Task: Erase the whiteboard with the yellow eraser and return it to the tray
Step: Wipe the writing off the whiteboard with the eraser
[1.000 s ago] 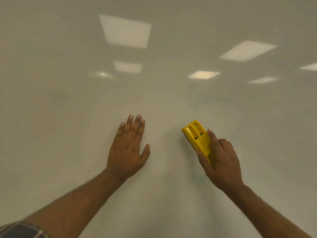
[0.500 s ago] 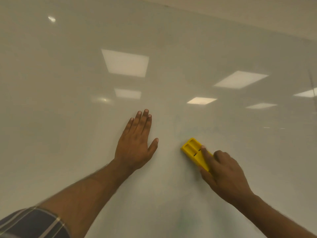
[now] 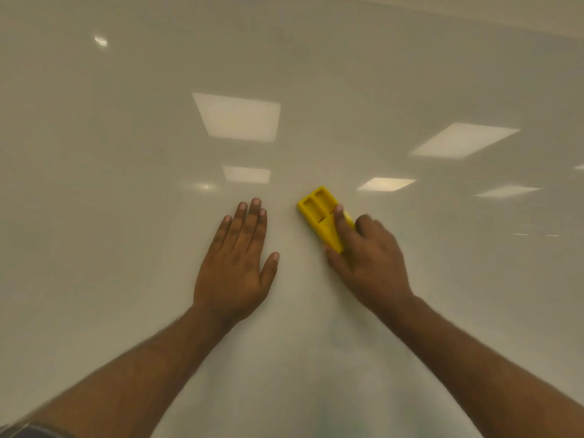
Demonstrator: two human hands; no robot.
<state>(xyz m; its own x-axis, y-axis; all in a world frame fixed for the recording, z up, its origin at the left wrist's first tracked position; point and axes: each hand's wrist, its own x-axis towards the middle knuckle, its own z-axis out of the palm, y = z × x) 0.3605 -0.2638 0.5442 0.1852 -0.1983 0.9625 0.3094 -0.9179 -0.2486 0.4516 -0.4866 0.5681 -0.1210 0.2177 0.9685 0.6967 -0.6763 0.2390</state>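
You have two hands in the frame: the left hand (image 3: pixel 234 263) at the centre, showing five fingers, and the right hand (image 3: pixel 366 263) just right of centre, with fewer fingers countable because some are curled or blurred. You have one yellow eraser (image 3: pixel 320 216), above the right hand, with two recessed slots in its back. There is one whiteboard (image 3: pixel 126 184) filling the frame. You can count six rectangular ceiling-light reflections (image 3: pixel 238 116) on it across the middle and right, one of them cut by the right edge, plus two small round glints at the left.
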